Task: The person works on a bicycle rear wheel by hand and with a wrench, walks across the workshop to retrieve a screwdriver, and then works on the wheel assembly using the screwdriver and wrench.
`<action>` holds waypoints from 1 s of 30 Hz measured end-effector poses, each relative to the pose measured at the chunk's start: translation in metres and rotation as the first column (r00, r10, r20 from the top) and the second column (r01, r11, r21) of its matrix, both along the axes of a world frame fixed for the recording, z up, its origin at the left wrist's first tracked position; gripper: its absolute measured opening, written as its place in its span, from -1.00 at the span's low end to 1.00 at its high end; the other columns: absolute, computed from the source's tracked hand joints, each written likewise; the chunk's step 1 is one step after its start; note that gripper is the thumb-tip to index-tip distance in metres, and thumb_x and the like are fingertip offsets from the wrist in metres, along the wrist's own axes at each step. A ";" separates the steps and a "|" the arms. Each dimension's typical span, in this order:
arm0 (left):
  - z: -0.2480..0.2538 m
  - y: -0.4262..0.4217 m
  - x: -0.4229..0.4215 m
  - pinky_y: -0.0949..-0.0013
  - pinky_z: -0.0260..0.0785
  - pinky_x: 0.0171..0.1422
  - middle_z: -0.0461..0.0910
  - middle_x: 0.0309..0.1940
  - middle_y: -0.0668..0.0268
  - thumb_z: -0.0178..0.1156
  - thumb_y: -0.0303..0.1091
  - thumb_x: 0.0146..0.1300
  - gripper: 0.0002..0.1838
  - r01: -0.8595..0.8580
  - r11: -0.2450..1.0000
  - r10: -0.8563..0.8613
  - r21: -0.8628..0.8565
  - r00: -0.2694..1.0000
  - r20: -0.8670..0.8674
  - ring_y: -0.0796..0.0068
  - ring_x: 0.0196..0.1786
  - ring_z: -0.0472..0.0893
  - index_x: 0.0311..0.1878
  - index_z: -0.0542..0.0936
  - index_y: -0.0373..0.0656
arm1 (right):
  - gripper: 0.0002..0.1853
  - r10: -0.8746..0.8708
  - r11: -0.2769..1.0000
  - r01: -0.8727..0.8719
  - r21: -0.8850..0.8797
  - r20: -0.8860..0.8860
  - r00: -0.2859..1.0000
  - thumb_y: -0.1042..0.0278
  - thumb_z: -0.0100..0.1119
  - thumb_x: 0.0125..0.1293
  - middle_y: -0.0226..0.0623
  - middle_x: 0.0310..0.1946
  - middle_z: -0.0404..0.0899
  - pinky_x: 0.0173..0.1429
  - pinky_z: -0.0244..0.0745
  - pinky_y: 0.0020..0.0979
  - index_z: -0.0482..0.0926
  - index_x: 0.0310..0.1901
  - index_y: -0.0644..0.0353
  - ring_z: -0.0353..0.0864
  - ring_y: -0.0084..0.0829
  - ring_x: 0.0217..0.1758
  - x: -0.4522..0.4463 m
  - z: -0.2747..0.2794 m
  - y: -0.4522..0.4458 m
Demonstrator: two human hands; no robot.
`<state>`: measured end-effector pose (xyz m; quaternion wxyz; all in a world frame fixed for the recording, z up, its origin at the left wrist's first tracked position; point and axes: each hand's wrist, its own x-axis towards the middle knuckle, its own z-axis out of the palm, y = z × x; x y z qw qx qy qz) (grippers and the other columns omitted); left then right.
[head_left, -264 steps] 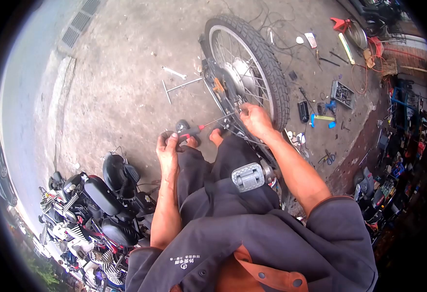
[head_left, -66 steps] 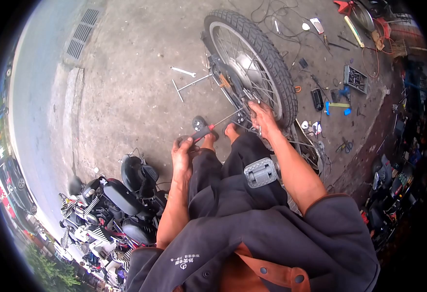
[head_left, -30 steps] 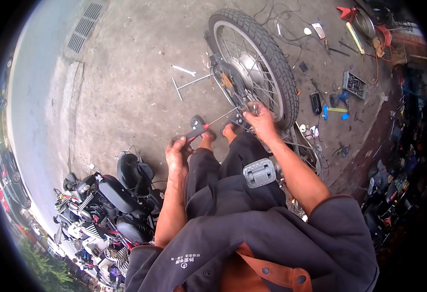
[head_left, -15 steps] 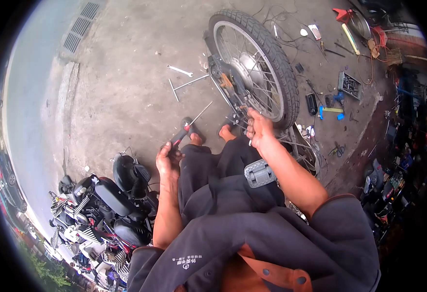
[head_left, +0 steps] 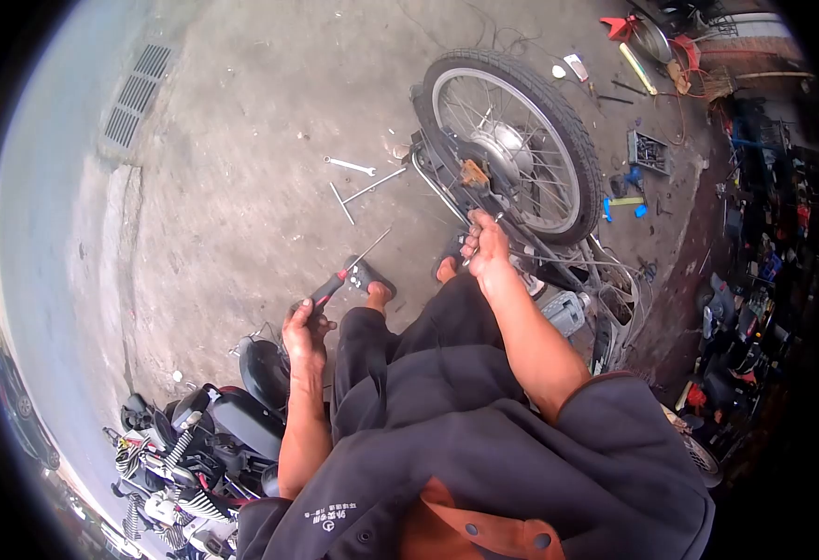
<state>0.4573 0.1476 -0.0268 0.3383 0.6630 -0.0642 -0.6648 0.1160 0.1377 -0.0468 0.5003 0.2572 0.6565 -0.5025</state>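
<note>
My left hand (head_left: 306,332) is closed round the dark handle of a screwdriver (head_left: 331,287), its bare shaft pointing up and right over the floor, touching nothing. Beside the wheel's hub side, my right hand (head_left: 486,245) is closed on a small metal tool (head_left: 469,258), mostly hidden by the fingers. The spoked wheel (head_left: 512,149) with its black tyre lies right above that hand, still joined to the bike. An orange-brown part (head_left: 473,175) shows near the hub. A grey pedal (head_left: 565,314) sits to the right of my right forearm.
A wrench (head_left: 350,167) and a T-shaped bar (head_left: 369,190) lie on the concrete left of the wheel. To the right are a grey tray of small parts (head_left: 649,152) and a blue-and-yellow tool (head_left: 624,201). Parked scooters (head_left: 244,419) crowd the lower left; a drain grate (head_left: 137,96) lies upper left.
The screwdriver has come away from the wheel area, and my left hand has moved left and down with it. My right hand has drawn back slightly from the hub. The view has shifted, showing more bike frame.
</note>
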 end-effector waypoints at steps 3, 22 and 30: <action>-0.008 -0.019 0.025 0.22 0.46 -0.33 0.50 -0.39 0.29 0.18 -0.25 0.29 -0.78 0.047 0.999 -0.047 0.009 0.998 0.035 0.45 -0.46 0.48 -0.14 0.52 -0.20 | -0.74 0.231 0.971 -0.231 0.055 0.006 0.973 0.12 0.16 0.36 -0.49 -0.64 0.25 -0.63 0.18 -0.49 0.51 -0.13 0.14 0.24 -0.61 -0.68 0.044 -0.022 0.005; 0.073 -0.159 -0.195 0.22 0.33 0.20 0.47 0.04 0.11 0.46 -0.21 0.05 -0.25 0.928 0.090 -0.813 -0.363 0.279 0.512 0.20 0.13 0.46 0.26 0.36 -0.27 | -0.81 -0.492 0.844 0.472 -0.255 -0.015 0.871 0.22 -0.01 0.29 -0.24 -0.46 0.47 -0.27 0.51 -0.29 0.44 -0.29 0.17 0.52 -0.31 -0.42 0.010 0.002 -0.006; 0.140 -0.259 -0.385 0.08 0.25 0.30 0.40 0.14 0.02 0.46 -0.31 -0.11 -0.18 0.635 -0.755 -0.164 -0.161 0.054 0.985 -0.04 0.18 0.41 0.28 0.34 -0.21 | -0.72 -0.946 0.324 0.935 -0.145 -0.049 0.321 0.10 0.17 0.21 -0.32 -0.41 0.50 -0.35 0.42 -0.28 0.48 -0.23 0.14 0.52 -0.34 -0.38 -0.014 -0.029 0.013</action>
